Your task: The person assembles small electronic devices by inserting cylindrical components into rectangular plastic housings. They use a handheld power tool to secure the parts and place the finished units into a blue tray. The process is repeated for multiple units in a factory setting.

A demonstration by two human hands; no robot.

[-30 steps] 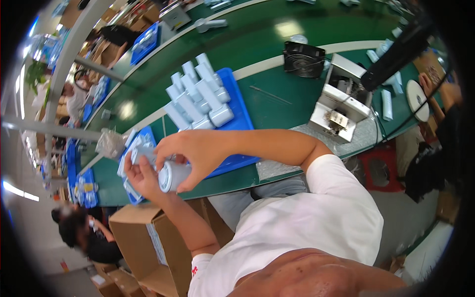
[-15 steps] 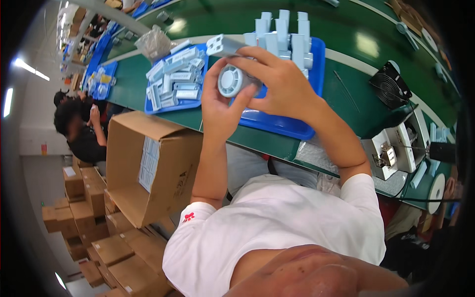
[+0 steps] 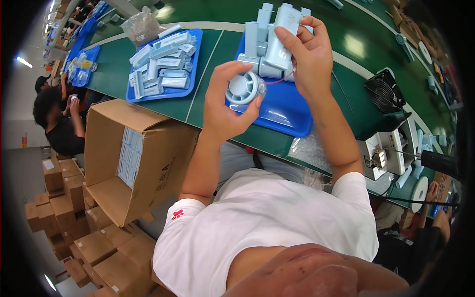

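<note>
My left hand [image 3: 222, 101] is curled round a round light-blue plastic head with a slotted, spoked face [image 3: 242, 88], its fingers and thumb gripping the rim. In my right hand [image 3: 314, 54], a flat light-blue rectangular plastic casing [image 3: 283, 39] is pinched between thumb and fingers, tilted upright. A thin red wire [image 3: 277, 80] runs between the head and the casing. Just behind them, several similar light-blue parts with upright handles [image 3: 251, 39] stand in a blue tray [image 3: 284, 121] under my hands.
Left of it, a second blue tray [image 3: 197, 47] holds a heap of light-blue casings [image 3: 170, 63]. An open cardboard box [image 3: 163, 171] stands beside the green bench [image 3: 208, 59]. On the right are a black fan [image 3: 386, 91] and a white bench machine [image 3: 376, 158]. A co-worker [image 3: 57, 119] sits at far left.
My hands have drawn apart, the casing moving up and right in my right hand. The round head stays in my left hand, and the red wire between them now shows.
</note>
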